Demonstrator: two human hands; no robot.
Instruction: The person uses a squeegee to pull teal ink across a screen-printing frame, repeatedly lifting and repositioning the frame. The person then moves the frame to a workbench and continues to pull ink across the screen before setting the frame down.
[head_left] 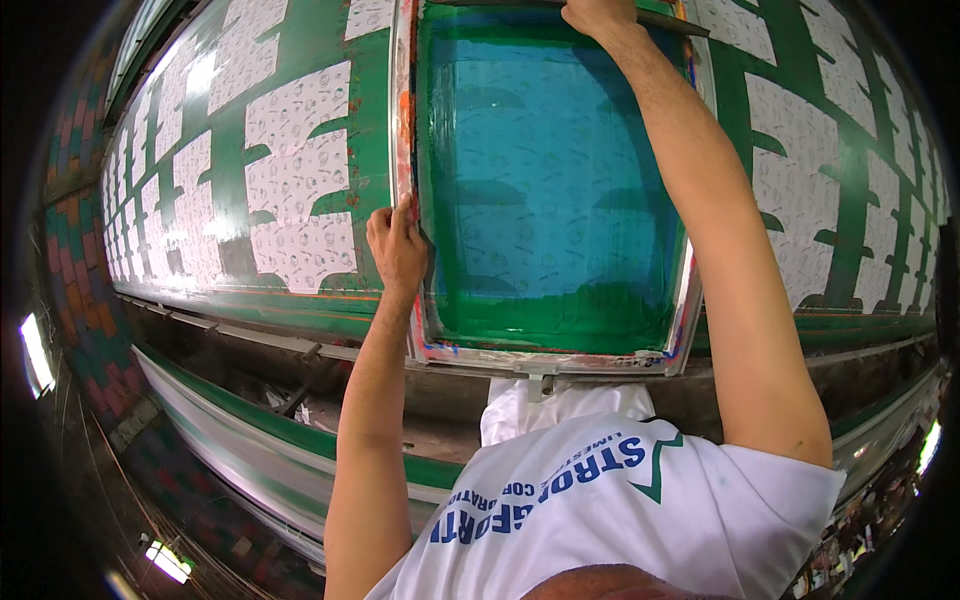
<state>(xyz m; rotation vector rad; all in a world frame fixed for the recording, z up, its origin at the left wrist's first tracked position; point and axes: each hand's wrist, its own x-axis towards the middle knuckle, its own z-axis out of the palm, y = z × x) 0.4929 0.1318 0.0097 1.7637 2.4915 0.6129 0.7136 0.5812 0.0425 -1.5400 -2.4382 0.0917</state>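
A printing screen (550,150) with blue see-through mesh, green borders and a paint-smeared metal frame lies flat on the long green table in front of me. My left hand (397,250) is closed on the left side of that frame, its fingers curled over the rail. Stretched to the far end, my right hand (600,14) grips a dark squeegee (672,22) lying across the screen; the top edge of the view cuts off part of both. Darker green ink gathers along the near end of the mesh. Printed white fabric pieces show faintly through it.
Cut white fabric pieces (300,180) with small prints lie in rows left of the screen, and more pieces (790,170) lie to its right. A metal bracket (540,382) juts from the frame's near end, close to my body. Another long table (240,440) stands behind me.
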